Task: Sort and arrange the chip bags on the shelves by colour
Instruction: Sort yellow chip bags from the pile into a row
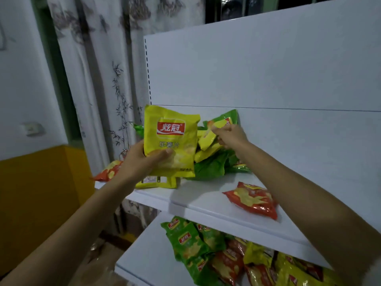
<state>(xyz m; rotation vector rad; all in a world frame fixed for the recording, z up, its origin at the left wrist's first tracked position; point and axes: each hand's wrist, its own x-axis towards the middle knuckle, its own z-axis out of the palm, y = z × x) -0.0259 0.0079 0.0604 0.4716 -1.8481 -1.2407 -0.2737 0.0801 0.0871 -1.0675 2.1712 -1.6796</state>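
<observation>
My left hand [142, 159] grips a yellow chip bag [170, 139] by its lower left corner and holds it upright in front of the upper shelf [206, 201]. My right hand [231, 136] reaches into a heap at the back of that shelf and pinches another yellow bag [207, 139]. Green bags [210, 167] lie under and behind it. A red bag [252, 200] lies alone on the shelf to the right, and another red bag [108, 171] hangs over its left end. A yellow bag [158, 181] lies flat below my left hand.
The lower shelf [148, 259] holds a mixed heap of green [189, 240], red and yellow bags. The shelf unit's white back panel [268, 75] rises behind. A patterned curtain [99, 69] and a yellow cabinet [41, 193] stand to the left.
</observation>
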